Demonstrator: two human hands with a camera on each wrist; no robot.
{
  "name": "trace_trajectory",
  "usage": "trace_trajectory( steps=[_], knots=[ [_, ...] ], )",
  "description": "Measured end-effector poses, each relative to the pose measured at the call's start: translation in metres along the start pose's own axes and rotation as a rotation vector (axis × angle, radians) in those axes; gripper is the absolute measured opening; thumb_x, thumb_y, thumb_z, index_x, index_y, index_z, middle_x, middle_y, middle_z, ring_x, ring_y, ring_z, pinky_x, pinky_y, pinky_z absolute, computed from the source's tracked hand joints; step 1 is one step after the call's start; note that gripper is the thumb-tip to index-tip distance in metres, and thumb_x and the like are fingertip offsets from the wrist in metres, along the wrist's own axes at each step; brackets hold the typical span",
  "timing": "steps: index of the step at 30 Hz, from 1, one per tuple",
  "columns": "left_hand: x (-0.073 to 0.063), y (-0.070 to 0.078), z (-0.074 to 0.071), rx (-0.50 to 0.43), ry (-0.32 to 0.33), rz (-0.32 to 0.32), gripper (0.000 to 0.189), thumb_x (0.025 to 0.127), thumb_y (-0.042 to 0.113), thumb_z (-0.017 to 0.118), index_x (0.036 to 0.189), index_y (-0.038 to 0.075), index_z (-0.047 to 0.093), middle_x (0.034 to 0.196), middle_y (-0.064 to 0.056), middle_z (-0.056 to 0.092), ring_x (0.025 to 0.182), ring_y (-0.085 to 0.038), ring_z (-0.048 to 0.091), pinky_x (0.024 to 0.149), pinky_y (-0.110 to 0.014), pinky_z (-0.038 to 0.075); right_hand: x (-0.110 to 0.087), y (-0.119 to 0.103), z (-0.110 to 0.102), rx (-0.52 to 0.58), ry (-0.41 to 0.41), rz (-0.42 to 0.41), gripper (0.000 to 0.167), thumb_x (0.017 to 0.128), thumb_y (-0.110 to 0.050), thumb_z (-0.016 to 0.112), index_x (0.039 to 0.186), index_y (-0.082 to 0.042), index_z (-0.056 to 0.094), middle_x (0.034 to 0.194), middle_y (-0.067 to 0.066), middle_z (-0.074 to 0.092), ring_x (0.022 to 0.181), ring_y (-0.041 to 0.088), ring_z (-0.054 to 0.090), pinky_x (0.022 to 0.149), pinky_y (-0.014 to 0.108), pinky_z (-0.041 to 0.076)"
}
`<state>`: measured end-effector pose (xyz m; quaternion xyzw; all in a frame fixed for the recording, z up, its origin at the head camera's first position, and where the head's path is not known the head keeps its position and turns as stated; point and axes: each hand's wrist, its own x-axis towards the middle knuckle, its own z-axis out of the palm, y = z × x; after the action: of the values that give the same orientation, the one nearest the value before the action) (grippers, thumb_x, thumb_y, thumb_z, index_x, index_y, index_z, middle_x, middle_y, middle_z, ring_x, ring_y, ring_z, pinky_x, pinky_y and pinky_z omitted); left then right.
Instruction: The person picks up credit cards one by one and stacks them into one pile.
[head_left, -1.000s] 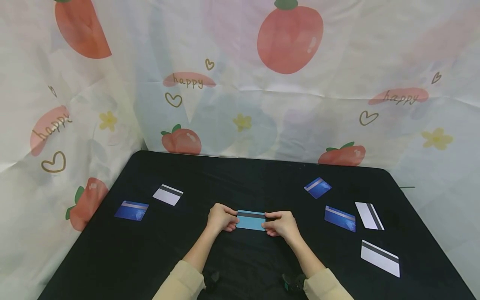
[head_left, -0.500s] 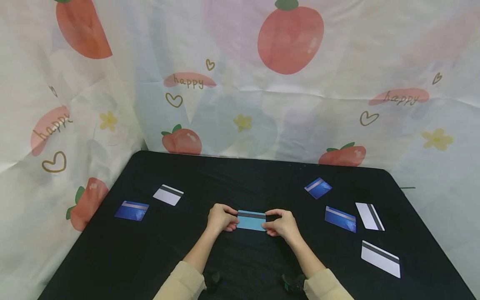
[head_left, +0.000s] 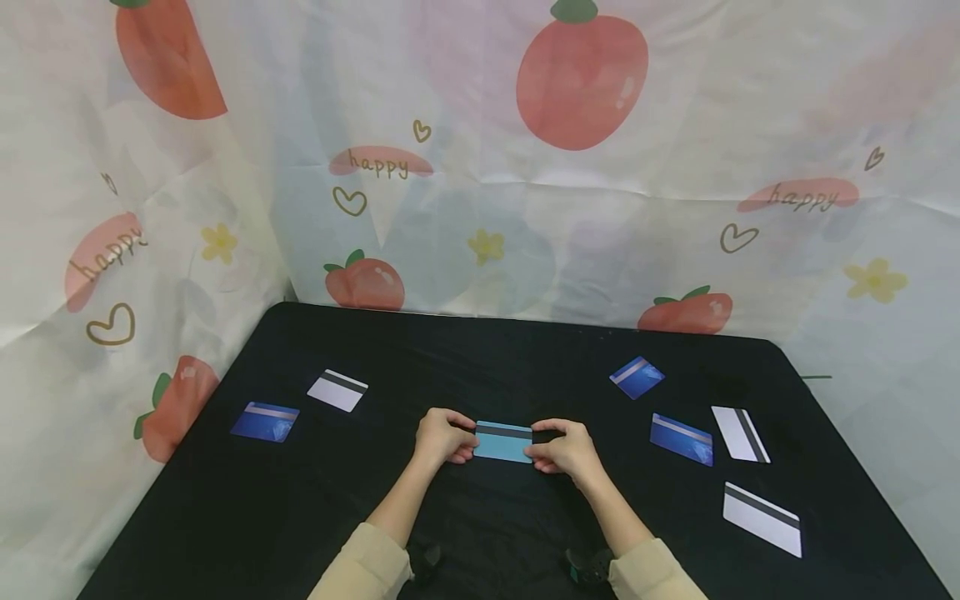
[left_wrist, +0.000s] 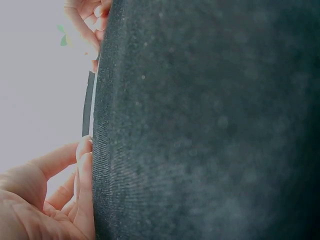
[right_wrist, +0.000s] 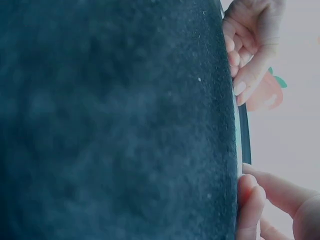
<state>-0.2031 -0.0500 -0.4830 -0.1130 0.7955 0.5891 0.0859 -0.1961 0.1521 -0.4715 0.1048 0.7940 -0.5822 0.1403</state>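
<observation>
A light blue card [head_left: 504,448] with a dark stripe lies in the middle of the black table [head_left: 502,533] in the head view, its long sides running left to right. By its left end, my left hand [head_left: 444,437] pinches it between thumb and fingers. My right hand [head_left: 562,447] pinches the opposite end in the same way. Both wrist views show the card nearly edge-on, close against the dark cloth; whether it touches the cloth I cannot tell. In the left wrist view my left hand [left_wrist: 47,195] is nearer, and my right hand [right_wrist: 280,200] is nearer in the other.
Left of the hands lie a white striped card [head_left: 337,390] and a dark blue card [head_left: 265,422]. To the right are two blue cards, one farther back [head_left: 637,377] and one nearer [head_left: 681,439], plus two white cards, one upright-lying [head_left: 740,434] and one nearer [head_left: 762,519]. A patterned curtain [head_left: 465,108] hangs behind.
Both hands keep their hold on the light blue card, which stays in place. The whole head view has shifted very slightly; the other cards have not moved.
</observation>
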Motion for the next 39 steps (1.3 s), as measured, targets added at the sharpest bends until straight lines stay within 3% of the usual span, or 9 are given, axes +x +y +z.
trace_trajectory(
  steps=[9, 14, 21, 30, 39],
  knots=[
    [0.000, 0.003, -0.002, -0.047, -0.026, -0.034, 0.015, 0.072, 0.001, 0.074, 0.087, 0.000, 0.069, 0.058, -0.008, 0.064, 0.042, -0.012, 0.059, 0.043, -0.027, 0.053, -0.002, 0.000, -0.022, 0.054, -0.097, 0.029, 0.041, 0.081, -0.010, 0.068, 0.118, 0.004, 0.056, 0.075, 0.010, 0.066, 0.056, 0.015, 0.063, 0.054, 0.026, 0.055],
    [0.002, 0.006, -0.004, -0.112, -0.087, -0.071, 0.015, 0.075, 0.004, 0.072, 0.088, -0.002, 0.068, 0.058, -0.007, 0.062, 0.043, -0.011, 0.059, 0.045, -0.028, 0.054, -0.004, -0.002, -0.044, 0.063, -0.177, 0.024, 0.042, 0.090, -0.017, 0.059, 0.123, 0.007, 0.050, 0.086, 0.011, 0.067, 0.069, 0.020, 0.067, 0.063, 0.031, 0.057],
    [0.005, 0.014, -0.002, -0.145, -0.184, -0.105, 0.017, 0.080, 0.010, 0.068, 0.093, -0.001, 0.069, 0.063, -0.007, 0.064, 0.046, -0.012, 0.060, 0.048, -0.028, 0.055, -0.006, -0.005, -0.079, 0.061, -0.250, 0.012, 0.054, 0.092, -0.027, 0.055, 0.132, 0.007, 0.039, 0.097, 0.013, 0.065, 0.082, 0.023, 0.067, 0.071, 0.035, 0.056],
    [0.007, 0.028, 0.010, -0.178, -0.254, -0.135, 0.021, 0.083, 0.014, 0.066, 0.099, 0.000, 0.068, 0.069, -0.010, 0.066, 0.049, -0.014, 0.063, 0.052, -0.029, 0.056, -0.011, -0.008, -0.119, 0.021, -0.272, 0.004, 0.057, 0.096, -0.028, 0.047, 0.136, 0.009, 0.031, 0.103, 0.013, 0.064, 0.087, 0.023, 0.066, 0.074, 0.037, 0.056],
    [0.012, 0.043, 0.027, -0.239, -0.307, -0.147, 0.024, 0.081, 0.016, 0.068, 0.100, 0.001, 0.067, 0.072, -0.010, 0.067, 0.052, -0.014, 0.064, 0.052, -0.027, 0.056, -0.015, -0.006, -0.152, 0.022, -0.235, -0.001, 0.061, 0.095, -0.031, 0.048, 0.137, 0.009, 0.028, 0.105, 0.013, 0.064, 0.089, 0.021, 0.066, 0.075, 0.037, 0.055]
  ],
)
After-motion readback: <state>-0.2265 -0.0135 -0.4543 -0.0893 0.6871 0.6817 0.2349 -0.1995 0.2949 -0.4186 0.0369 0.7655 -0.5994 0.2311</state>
